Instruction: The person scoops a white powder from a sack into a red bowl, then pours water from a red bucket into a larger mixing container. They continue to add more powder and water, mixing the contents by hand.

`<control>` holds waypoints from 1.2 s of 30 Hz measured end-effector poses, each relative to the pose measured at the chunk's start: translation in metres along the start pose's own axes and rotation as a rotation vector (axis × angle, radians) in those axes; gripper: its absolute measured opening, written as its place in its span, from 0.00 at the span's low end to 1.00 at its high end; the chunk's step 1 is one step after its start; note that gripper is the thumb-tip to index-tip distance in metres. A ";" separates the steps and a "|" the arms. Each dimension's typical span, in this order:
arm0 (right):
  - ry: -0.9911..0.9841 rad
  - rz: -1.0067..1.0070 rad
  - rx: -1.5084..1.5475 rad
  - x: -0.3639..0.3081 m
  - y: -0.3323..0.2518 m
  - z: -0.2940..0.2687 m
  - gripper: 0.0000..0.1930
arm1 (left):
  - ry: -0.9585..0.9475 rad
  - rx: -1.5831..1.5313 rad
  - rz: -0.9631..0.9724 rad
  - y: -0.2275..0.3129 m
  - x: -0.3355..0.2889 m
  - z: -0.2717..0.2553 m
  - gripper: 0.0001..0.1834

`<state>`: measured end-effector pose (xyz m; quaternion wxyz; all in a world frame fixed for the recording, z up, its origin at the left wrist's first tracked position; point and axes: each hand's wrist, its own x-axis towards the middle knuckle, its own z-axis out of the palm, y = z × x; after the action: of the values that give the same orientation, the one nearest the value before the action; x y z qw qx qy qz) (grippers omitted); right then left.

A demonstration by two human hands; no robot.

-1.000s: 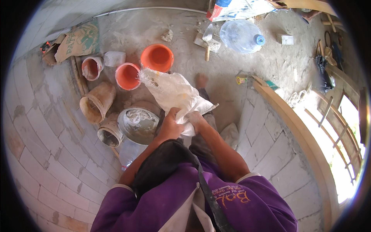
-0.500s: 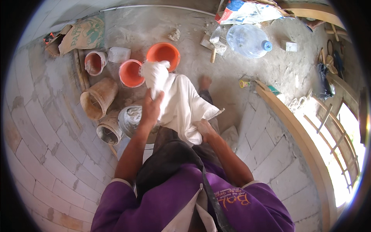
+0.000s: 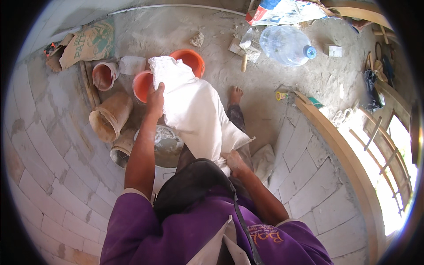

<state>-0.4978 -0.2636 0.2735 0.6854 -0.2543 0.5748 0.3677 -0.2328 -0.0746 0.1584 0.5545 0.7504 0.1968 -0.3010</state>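
Observation:
A white woven sack (image 3: 194,106) stretches between my hands above my legs, its far end spread over part of the orange buckets. My left hand (image 3: 155,100) grips its left edge near the far end, fingers wrapped over the fabric. At the near right corner, my right hand (image 3: 235,162) is closed on a fold of the sack. Below and left of the cloth sits a round basin (image 3: 165,160) with whitish wet material in it, partly hidden by the sack and my left forearm.
Two orange buckets (image 3: 199,66) and several dirty pails (image 3: 110,115) stand to the left and ahead. A large clear water bottle (image 3: 282,45) and a trowel (image 3: 244,62) lie ahead. Block walls (image 3: 304,154) flank me on both sides.
The sack's far end, bunched up in my left hand before, is now spread out flat and wide. My left hand has moved left and slightly away from me; my right hand has dropped slightly nearer.

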 end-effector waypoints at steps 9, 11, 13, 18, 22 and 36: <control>-0.100 -0.574 -0.493 0.011 0.048 -0.012 0.15 | 0.019 0.079 -0.018 0.002 0.038 -0.011 0.22; -0.094 -0.548 -0.517 0.027 0.078 -0.020 0.16 | 0.029 0.117 0.014 0.010 0.038 -0.007 0.22; -0.095 -0.496 -0.530 0.038 0.096 -0.023 0.18 | 0.034 0.140 0.044 0.017 0.040 -0.004 0.21; -0.079 -0.565 -0.744 0.043 0.106 -0.015 0.16 | -0.032 0.063 -0.063 0.013 0.065 -0.008 0.23; -0.124 -0.734 -1.025 0.009 0.056 0.005 0.09 | -0.007 0.162 -0.075 -0.005 0.094 -0.014 0.24; -0.147 -0.455 -0.237 -0.007 0.009 0.035 0.07 | 0.075 0.445 -0.129 -0.049 0.134 -0.019 0.29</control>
<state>-0.4844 -0.2321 0.2884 0.7557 -0.4279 0.4045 0.2865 -0.1598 -0.0468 0.0369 0.3475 0.8507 0.1936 -0.3436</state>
